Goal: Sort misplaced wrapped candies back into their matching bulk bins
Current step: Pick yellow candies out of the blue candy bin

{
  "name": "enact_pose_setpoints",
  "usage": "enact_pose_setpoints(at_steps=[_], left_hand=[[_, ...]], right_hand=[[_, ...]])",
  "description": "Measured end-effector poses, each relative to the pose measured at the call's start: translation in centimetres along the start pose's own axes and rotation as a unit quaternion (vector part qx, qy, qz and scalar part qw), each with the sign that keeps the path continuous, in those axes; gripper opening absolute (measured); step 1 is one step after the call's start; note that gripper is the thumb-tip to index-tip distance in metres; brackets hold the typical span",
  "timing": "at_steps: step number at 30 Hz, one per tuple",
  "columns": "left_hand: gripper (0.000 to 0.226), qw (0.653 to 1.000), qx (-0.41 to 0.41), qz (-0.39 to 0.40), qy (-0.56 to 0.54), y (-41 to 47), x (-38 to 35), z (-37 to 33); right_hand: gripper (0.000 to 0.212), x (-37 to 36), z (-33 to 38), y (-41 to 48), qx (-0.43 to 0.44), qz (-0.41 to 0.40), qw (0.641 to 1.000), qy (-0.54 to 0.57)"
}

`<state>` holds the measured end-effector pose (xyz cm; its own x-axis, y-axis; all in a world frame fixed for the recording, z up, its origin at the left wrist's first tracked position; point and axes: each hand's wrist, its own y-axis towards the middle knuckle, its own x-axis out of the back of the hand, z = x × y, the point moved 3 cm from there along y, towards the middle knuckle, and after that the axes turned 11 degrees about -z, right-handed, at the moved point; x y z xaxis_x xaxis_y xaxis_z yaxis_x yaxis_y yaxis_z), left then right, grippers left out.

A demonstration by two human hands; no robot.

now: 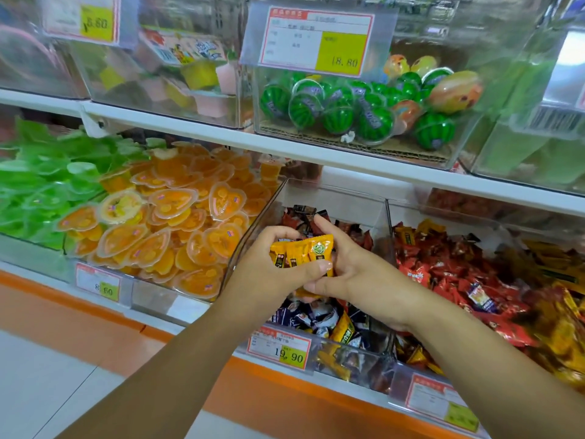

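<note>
Scene: a shop shelf of clear bulk bins, seen from above the person's two bare hands
Yellow candies [300, 253]: a small bunch of yellow wrapped packets, side by side, clasped between both hands
Long axis: the packets stand roughly upright, tops tilted a little to the right
Left hand [272, 270]: fingers curled round the bunch from the left, thumb [313, 268] pressed across the front of the wrappers
Right hand [361, 274]: fingers wrapped behind and under the bunch, forefinger [321, 224] raised above it
Beneath the fingers: the middle bin [342, 193], filled mostly with dark and blue wrappers, so the yellow packets look out of place here
Right of the fingers: past a clear divider [387, 223], the right bin [459, 217] holds red candies [443, 267] and, farther right, a yellow pile [550, 261]
Left of the fingers: orange jelly cups [177, 229]
Deciding relation: the likely home, the yellow pile, lies well to the right of the fingers; the right hand is nearer and would probably carry the bunch across
Uncertain: blur hides whether those far wrappers truly match
</note>
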<state>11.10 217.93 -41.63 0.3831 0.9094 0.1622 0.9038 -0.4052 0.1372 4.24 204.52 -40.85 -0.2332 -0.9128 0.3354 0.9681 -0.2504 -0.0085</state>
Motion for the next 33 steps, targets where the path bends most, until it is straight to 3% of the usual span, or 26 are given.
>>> enact_pose_setpoints(at_steps=[2,5,9,12,14,16,21,23,25,28,29,33], left_hand=[[0.040,1.000,0.012,0.013,0.006,0.1,-0.2,0.3],[0.024,0.999,-0.001,0.047,-0.003,0.0,-0.6,-0.2],[0.029,0.999,-0.043,0.026,0.019,0.2,-0.4,-0.3],[0.028,0.997,-0.068,0.006,0.041,0.4,0.3,-0.4],[0.026,0.997,-0.065,-0.005,0.044,0.7,0.8,-0.4],[0.022,0.998,-0.055,-0.008,0.028,1.0,1.3,-0.3],[0.012,0.999,-0.039,0.007,0.003,0.6,1.4,-0.7],[0.012,0.999,-0.045,0.006,0.008,0.4,1.5,-1.0],[0.021,0.998,-0.052,0.000,0.021,0.4,1.9,-1.4],[0.020,0.992,-0.077,0.016,0.098,0.3,2.3,-1.7],[0.015,0.990,-0.080,0.030,0.115,0.2,2.2,-1.7],[0.014,0.982,-0.077,0.076,0.156,0.0,1.0,-1.0]], right_hand=[[0.098,-0.3,0.2,-0.1,-0.001,0.000,1.000,-0.005],[0.098,-0.6,0.1,-0.1,0.004,-0.007,0.999,-0.049],[0.099,-0.7,0.0,0.2,-0.018,0.013,0.999,-0.030],[0.067,0.9,1.9,-0.1,-0.014,0.055,0.987,-0.152],[0.035,2.7,3.5,0.0,-0.005,0.065,0.954,-0.292],[0.023,3.5,3.8,0.5,-0.006,0.118,0.904,-0.411],[0.043,1.2,0.9,1.2,-0.035,0.277,0.726,-0.629],[0.046,0.4,-0.1,1.5,-0.012,0.284,0.686,-0.669],[0.040,0.5,-0.4,1.7,0.003,0.267,0.714,-0.647],[0.010,2.2,1.2,1.7,0.018,0.172,0.836,-0.520],[0.003,2.9,1.8,1.5,0.027,0.139,0.861,-0.488],[0.003,3.1,1.9,1.1,0.050,0.101,0.889,-0.444]])
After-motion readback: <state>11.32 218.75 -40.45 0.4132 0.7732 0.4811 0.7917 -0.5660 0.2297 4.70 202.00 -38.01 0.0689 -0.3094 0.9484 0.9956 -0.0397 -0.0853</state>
